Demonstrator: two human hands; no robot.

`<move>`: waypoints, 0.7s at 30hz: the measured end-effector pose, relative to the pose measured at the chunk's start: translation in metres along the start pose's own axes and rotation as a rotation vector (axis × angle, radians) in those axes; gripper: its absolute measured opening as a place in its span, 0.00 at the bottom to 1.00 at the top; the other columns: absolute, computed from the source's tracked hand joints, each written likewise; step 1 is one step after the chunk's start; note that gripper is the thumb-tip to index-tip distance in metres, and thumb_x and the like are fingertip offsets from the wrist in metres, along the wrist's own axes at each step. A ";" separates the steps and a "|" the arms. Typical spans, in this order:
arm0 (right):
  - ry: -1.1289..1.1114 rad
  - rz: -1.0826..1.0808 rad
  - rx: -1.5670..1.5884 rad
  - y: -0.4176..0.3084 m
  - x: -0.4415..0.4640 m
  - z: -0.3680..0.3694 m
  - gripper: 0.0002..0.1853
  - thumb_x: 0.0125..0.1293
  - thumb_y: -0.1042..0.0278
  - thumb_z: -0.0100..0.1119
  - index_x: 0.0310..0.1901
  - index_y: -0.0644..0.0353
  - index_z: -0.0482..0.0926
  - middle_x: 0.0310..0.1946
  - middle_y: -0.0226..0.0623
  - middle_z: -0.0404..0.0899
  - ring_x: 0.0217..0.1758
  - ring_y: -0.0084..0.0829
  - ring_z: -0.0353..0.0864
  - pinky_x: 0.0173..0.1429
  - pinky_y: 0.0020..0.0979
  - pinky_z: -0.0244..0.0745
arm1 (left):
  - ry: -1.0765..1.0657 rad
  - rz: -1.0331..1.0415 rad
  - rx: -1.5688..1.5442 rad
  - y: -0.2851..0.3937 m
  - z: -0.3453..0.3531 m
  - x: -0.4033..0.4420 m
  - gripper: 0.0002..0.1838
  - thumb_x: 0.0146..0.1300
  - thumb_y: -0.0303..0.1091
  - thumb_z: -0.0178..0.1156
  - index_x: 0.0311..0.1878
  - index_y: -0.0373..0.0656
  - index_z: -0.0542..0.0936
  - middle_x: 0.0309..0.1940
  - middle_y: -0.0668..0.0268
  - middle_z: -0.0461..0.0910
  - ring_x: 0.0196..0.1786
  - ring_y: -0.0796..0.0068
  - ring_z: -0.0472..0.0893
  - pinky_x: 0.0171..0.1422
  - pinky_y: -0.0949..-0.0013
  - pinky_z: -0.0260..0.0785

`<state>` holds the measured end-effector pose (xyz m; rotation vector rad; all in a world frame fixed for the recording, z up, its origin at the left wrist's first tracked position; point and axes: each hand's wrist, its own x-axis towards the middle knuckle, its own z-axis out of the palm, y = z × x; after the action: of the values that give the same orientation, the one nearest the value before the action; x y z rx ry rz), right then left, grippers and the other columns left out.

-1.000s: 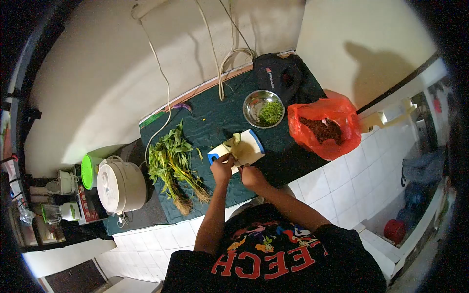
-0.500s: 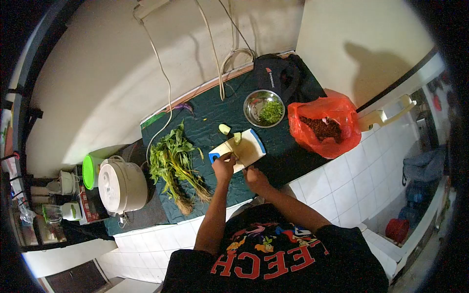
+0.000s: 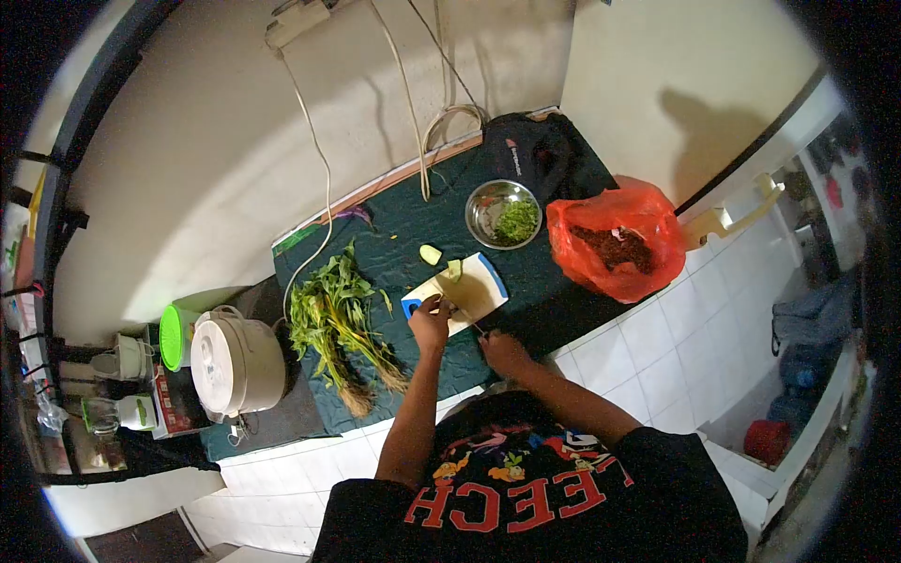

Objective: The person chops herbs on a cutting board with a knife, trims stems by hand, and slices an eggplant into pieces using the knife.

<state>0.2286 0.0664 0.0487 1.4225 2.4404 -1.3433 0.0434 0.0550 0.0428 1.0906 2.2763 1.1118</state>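
Observation:
A cutting board (image 3: 481, 287) with blue ends lies on the dark green table cover. My left hand (image 3: 430, 324) is closed at the board's left part, fingertips pinched on something small that I cannot make out. Just off the board's near edge, my right hand (image 3: 505, 353) is wrapped round a knife (image 3: 481, 329), its thin blade pointing toward my left fingers. A pale green vegetable piece (image 3: 454, 270) rests at the board's far edge. Another pale green vegetable piece (image 3: 430, 254) lies on the cover beyond it.
Left of the board lies a bunch of leafy greens with roots (image 3: 338, 319). A metal bowl (image 3: 481, 225) of chopped greens and a red plastic bag (image 3: 572, 258) with dark contents stand right. A rice cooker (image 3: 253, 361), a purple vegetable (image 3: 355, 213) and a black bag (image 3: 526, 150) are further off.
My right hand has moved slightly right and toward me, drawing the knife back from the left fingers. My left hand stays at the board. The view has shifted a little.

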 end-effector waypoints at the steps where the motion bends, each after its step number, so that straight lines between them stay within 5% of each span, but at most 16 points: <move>1: 0.004 0.000 -0.005 0.000 -0.009 -0.004 0.24 0.74 0.54 0.45 0.36 0.73 0.74 0.31 0.62 0.78 0.37 0.60 0.80 0.42 0.54 0.74 | -0.008 -0.065 -0.054 0.001 0.000 0.000 0.15 0.60 0.37 0.66 0.46 0.37 0.85 0.34 0.56 0.86 0.33 0.66 0.87 0.38 0.67 0.78; 12: 0.322 -0.186 0.035 -0.003 0.026 -0.012 0.23 0.73 0.54 0.46 0.31 0.70 0.74 0.23 0.61 0.77 0.29 0.61 0.79 0.34 0.55 0.72 | -0.042 -0.030 -0.004 0.000 -0.003 -0.015 0.15 0.58 0.35 0.67 0.47 0.38 0.84 0.36 0.55 0.86 0.36 0.66 0.87 0.42 0.65 0.78; 21: 0.232 -0.114 0.065 -0.021 -0.010 -0.009 0.24 0.74 0.53 0.44 0.32 0.70 0.75 0.25 0.62 0.77 0.34 0.63 0.78 0.41 0.57 0.71 | -0.046 -0.109 -0.117 0.007 0.000 -0.010 0.16 0.56 0.34 0.67 0.45 0.34 0.84 0.35 0.55 0.86 0.35 0.66 0.86 0.42 0.66 0.77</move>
<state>0.2225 0.0609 0.0720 1.5582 2.6824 -1.3607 0.0529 0.0501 0.0488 0.9261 2.1775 1.1480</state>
